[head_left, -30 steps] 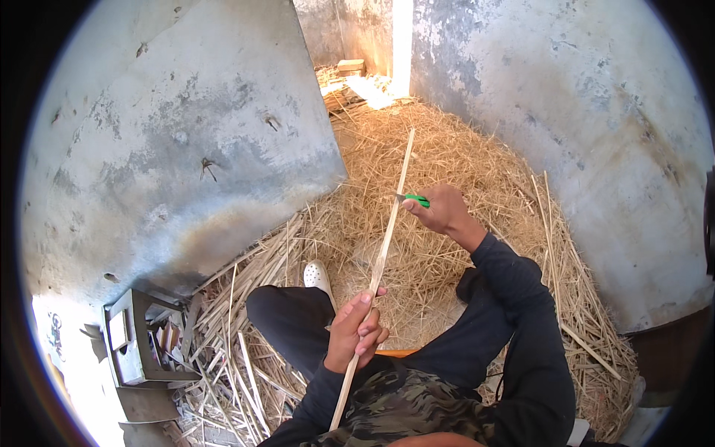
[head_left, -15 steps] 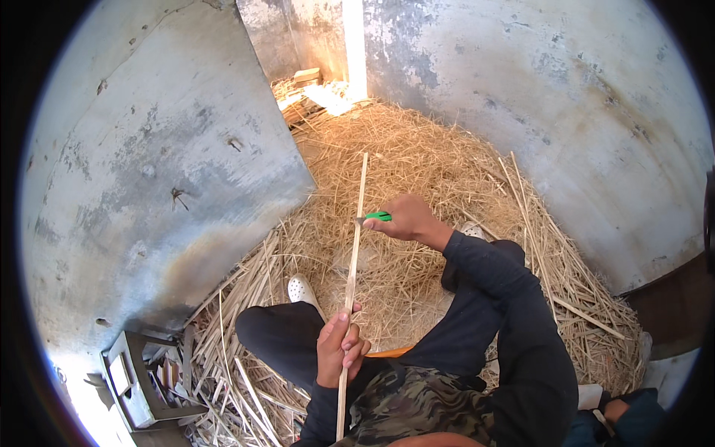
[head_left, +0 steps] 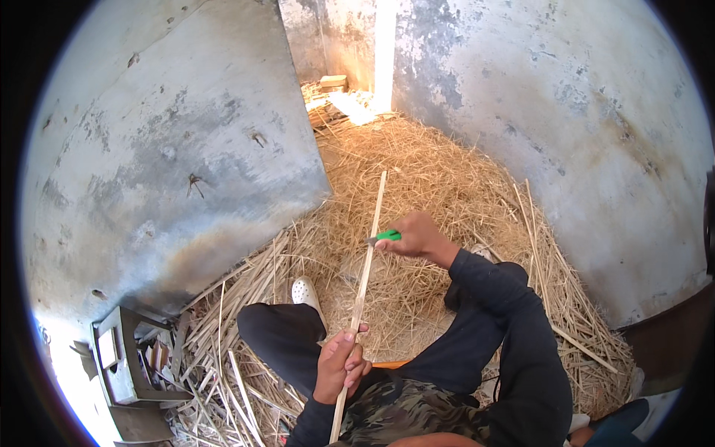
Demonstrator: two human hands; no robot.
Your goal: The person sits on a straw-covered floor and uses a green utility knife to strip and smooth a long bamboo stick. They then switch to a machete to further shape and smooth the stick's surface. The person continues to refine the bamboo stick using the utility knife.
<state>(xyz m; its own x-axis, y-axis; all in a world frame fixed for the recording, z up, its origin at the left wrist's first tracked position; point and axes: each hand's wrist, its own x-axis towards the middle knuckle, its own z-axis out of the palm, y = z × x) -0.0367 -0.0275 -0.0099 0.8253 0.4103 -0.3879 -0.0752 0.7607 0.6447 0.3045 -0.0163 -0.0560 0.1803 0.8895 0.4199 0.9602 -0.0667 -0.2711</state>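
Observation:
A long, pale wooden strip (head_left: 362,287), perhaps split bamboo, slants up and away from my lap. My left hand (head_left: 341,363) is closed round its lower part, with the near end running down past the wrist. Farther up, my right hand (head_left: 414,235) grips a green-handled utility knife (head_left: 387,236). The short grey blade points left and meets the strip above its middle. Beyond the blade, the strip's far end hangs over loose shavings.
Straw-like shavings (head_left: 432,160) heap up between two worn plaster walls. Long strips lie in piles (head_left: 216,350) at the left and along the right wall. A grey wooden frame (head_left: 123,357) stands at lower left. My white clog (head_left: 304,292) rests beside the strip.
The whole view has shifted, so hands, strip and walls appear slightly lower and most of them farther right. Both grips stay the same, and the blade remains at the strip.

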